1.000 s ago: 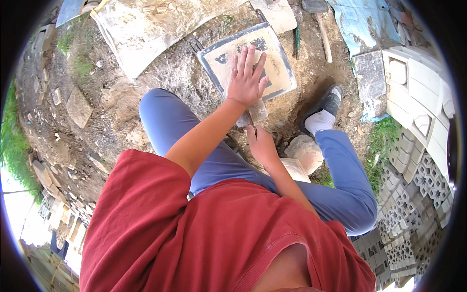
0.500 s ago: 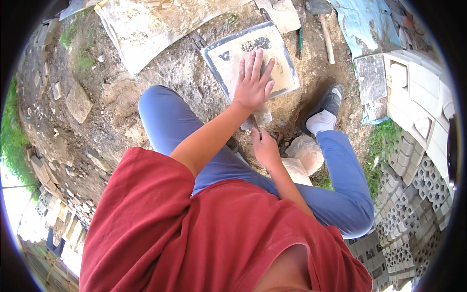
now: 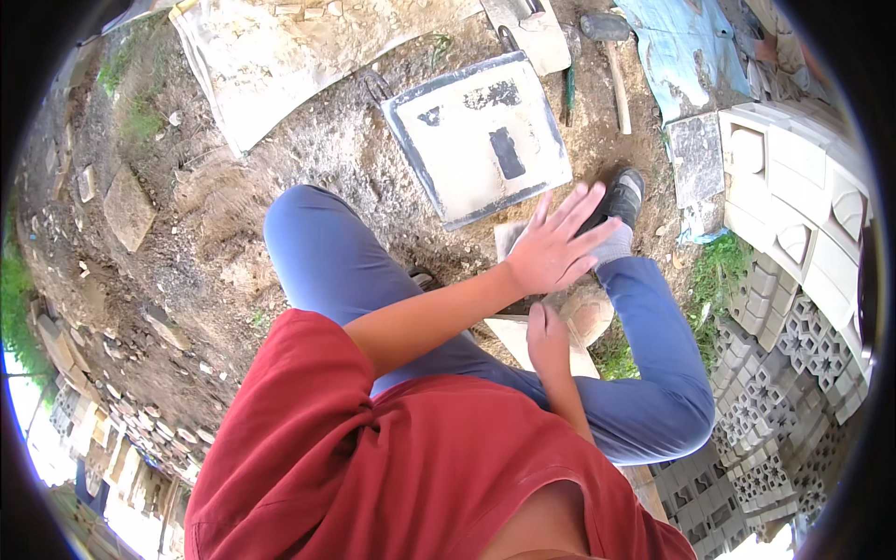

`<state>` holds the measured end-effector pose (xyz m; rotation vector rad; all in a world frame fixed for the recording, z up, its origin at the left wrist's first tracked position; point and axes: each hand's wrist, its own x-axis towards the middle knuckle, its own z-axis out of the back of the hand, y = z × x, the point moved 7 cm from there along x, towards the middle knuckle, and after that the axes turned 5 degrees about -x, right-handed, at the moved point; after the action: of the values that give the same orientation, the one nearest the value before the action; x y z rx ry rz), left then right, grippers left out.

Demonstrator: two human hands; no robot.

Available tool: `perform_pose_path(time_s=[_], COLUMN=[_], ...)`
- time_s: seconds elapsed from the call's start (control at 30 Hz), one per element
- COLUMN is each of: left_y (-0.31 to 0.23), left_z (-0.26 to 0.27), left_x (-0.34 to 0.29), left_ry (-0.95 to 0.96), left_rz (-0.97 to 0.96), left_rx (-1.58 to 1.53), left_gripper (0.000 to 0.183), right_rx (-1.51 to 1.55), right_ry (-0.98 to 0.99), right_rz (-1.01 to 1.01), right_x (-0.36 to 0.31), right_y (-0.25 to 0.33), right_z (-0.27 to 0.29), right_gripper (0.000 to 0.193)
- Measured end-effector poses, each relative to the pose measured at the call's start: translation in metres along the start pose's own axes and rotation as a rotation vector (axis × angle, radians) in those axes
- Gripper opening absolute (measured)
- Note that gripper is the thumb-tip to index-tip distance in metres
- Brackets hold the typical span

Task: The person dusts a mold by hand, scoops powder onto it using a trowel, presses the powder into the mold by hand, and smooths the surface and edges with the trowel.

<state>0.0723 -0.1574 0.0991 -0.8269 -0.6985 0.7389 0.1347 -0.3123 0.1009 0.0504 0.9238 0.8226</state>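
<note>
My left hand (image 3: 560, 245) is spread open, palm down, just past the near right corner of a square slab mould (image 3: 457, 140) and apart from it. The mould has a dark grey rim, a cream, dusty face with dark patches, and wire loops at two corners. Nearer me, my right hand (image 3: 549, 338) is closed with its thumb up. It grips what appears to be a trowel, whose handle is mostly hidden behind my left hand; part of its pale blade (image 3: 506, 238) shows beside my left wrist. A pale flat block (image 3: 523, 336) lies under my right hand.
A mallet (image 3: 618, 89) with a wooden handle and a green-handled tool (image 3: 569, 91) lie beyond the mould. A whitish sheet (image 3: 280, 70) with rubble spreads at far left, a blue sheet (image 3: 686, 56) at far right. Pale moulded blocks (image 3: 789, 182) and patterned vent blocks (image 3: 770, 411) stand stacked at right.
My left hand has come off the mould's face and moved right and nearer me, baring a dark rectangular patch. My right hand has shifted slightly right and back toward me.
</note>
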Motion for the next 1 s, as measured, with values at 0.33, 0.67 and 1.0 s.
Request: perform_pose_path(time_s=[0.33, 0.67, 1.0], left_y=[0.167, 0.180, 0.178], left_z=[0.134, 0.132, 0.126], left_x=[0.057, 0.044, 0.047], left_ry=[-0.239, -0.245, -0.166], left_rz=[0.225, 0.189, 0.240], left_rx=[0.506, 0.544, 0.550], left_gripper=[0.063, 0.070, 0.069], right_rx=[-0.085, -0.120, -0.014], right_ry=[0.121, 0.148, 0.195], right_rz=[0.260, 0.311, 0.279], right_x=[0.098, 0.111, 0.109], right_y=[0.169, 0.169, 0.163], right_z=[-0.032, -0.061, -0.058], right_gripper=[0.054, 0.060, 0.055])
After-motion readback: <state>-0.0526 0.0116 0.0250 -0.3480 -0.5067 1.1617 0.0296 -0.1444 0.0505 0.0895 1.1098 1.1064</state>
